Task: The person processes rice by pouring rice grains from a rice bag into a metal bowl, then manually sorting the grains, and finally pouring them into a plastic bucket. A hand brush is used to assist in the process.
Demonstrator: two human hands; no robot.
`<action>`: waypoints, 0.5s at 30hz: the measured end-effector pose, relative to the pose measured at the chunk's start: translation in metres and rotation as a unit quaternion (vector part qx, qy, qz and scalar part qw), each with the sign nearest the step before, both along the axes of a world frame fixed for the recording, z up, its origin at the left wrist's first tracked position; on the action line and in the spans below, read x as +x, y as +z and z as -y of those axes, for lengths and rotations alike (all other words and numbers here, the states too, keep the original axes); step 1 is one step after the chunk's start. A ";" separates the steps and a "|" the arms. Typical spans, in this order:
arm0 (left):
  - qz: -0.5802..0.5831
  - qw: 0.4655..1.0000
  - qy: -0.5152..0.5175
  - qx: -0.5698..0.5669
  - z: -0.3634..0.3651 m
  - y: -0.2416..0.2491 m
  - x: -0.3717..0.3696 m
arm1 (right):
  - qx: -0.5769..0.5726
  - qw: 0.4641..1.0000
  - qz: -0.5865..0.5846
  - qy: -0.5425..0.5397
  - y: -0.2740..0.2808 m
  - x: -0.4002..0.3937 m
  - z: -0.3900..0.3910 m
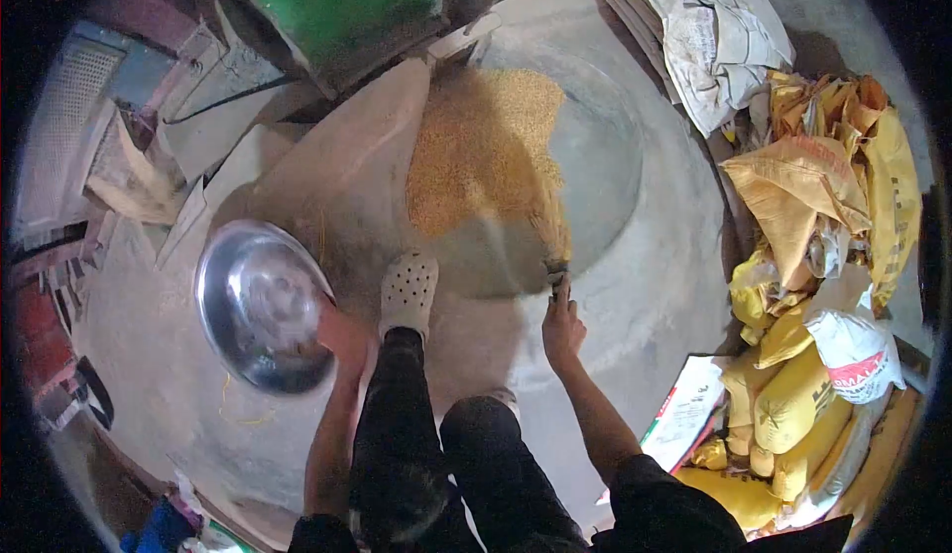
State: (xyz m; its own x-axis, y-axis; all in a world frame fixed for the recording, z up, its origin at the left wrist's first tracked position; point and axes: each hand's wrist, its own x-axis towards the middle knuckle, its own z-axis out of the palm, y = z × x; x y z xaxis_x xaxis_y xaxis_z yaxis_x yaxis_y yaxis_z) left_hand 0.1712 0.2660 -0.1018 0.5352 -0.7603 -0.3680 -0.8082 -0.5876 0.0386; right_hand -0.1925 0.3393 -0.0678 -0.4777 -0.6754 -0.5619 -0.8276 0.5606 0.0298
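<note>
My left hand (337,333) grips the rim of a wide shiny metal bowl (260,305) held just above the concrete floor at lower left. My right hand (561,323) is closed around the handle of a small broom (553,241) whose bristles touch the near edge of a heap of yellow grain (486,146). The grain lies in a shallow round pit in the floor. My left foot in a pale perforated clog (409,290) stands between the two hands, next to the bowl.
A green machine (337,2) stands beyond the grain at the top. Yellow and white sacks (823,285) are piled along the right side, with folded pale sacks (709,27) at upper right. Boards and mesh clutter lie at far left (89,146).
</note>
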 end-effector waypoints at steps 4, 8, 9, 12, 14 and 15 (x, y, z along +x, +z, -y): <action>-0.063 0.996 -0.043 -0.055 -0.013 0.074 0.020 | 0.039 0.996 -0.004 0.075 -0.014 -0.030 -0.027; -0.137 0.974 -0.116 -0.141 -0.049 0.187 0.043 | -0.035 0.987 0.005 0.155 0.045 0.004 0.017; -0.194 0.963 -0.149 -0.117 -0.060 0.226 0.045 | -0.059 0.970 0.203 0.123 0.075 0.017 0.035; -0.249 0.924 -0.268 -0.108 -0.096 0.345 0.047 | -0.001 0.826 0.550 -0.124 0.248 0.090 0.084; -0.270 0.908 -0.311 -0.076 -0.118 0.428 0.056 | 0.095 0.652 0.676 -0.331 0.331 0.142 0.096; -0.250 0.885 -0.360 -0.154 -0.124 0.470 0.066 | 0.102 0.647 0.688 -0.313 0.360 0.159 0.094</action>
